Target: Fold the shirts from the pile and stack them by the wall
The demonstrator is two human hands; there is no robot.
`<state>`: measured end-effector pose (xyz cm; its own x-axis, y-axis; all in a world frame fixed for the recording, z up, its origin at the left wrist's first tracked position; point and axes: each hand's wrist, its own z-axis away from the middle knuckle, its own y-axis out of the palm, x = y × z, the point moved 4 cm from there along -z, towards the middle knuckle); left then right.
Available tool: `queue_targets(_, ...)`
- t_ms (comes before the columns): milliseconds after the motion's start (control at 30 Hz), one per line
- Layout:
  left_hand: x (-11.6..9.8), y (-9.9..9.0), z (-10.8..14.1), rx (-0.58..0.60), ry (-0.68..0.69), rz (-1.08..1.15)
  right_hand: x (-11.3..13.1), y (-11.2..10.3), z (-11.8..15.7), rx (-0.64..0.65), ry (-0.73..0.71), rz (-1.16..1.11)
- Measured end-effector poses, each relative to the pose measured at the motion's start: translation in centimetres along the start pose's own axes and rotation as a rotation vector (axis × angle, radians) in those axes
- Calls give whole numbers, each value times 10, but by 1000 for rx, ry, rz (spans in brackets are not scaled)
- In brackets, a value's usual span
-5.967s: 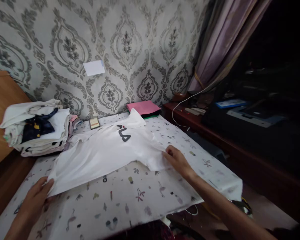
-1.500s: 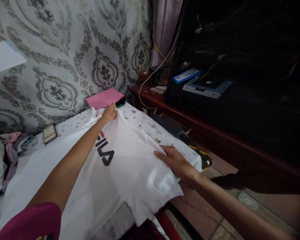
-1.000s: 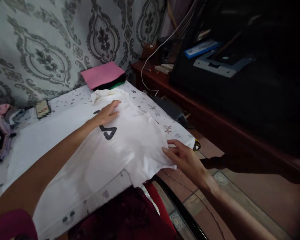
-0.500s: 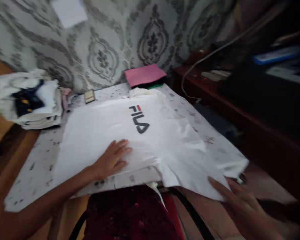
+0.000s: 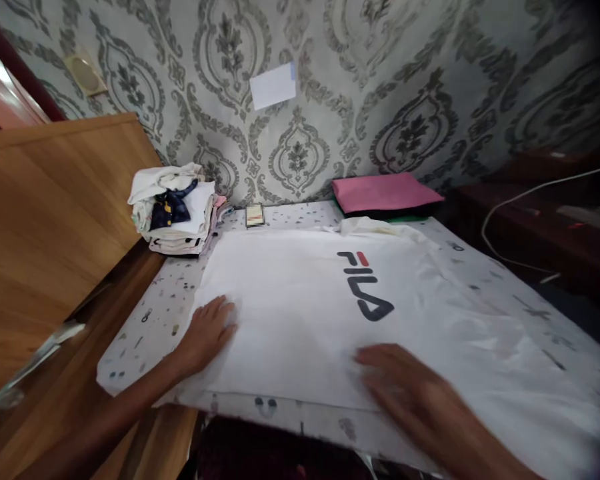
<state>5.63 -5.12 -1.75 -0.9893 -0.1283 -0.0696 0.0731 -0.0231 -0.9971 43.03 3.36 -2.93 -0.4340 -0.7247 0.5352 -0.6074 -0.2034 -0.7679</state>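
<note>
A white T-shirt [image 5: 285, 300] with a FILA print lies spread over a table covered in a patterned white cloth [image 5: 150, 333]. Its collar side is toward the right. My left hand [image 5: 210, 333] rests flat on the shirt near its left end, fingers loosely apart. Over the near part of the shirt, below the print, is my right hand [image 5: 410, 393], blurred by motion, its fingers stretched out and holding nothing. Whether the right hand touches the fabric I cannot tell.
A stack of folded clothes [image 5: 180, 233] stands at the back left beside a wooden panel [image 5: 65, 220]. A small framed card [image 5: 255, 215] lies near the wall. Pink folded fabric [image 5: 387, 193] sits at the back right. A white cable [image 5: 495, 213] hangs over dark furniture on the right.
The view has swung left. My right hand has let go of the sleeve edge and moved left over the shirt's body. My left hand has slid toward the shirt's left end.
</note>
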Motion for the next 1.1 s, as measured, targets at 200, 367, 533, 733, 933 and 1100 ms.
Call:
queue_targets(200,40,-22,-3,60,-65,-78,135,94,-102,512,-509,-7)
queue_targets(367,91,-33,-18,-13,-248,116,186,153,-117,515,-705,106)
queue_targets(533,106,-28,-45,49,-418,304,197,172,-124,484,-647,135)
queue_targets(733,113,-22,-59,-11,-487,800,178,156,-140,484,-168,-488)
queue_targets(933,115,-13,-74,-24,-609,1049,188,169,-130,555,-367,-379)
queue_targets(1100,115,-23,-81,-74,-578,1004,188,158,-126,638,-497,-373)
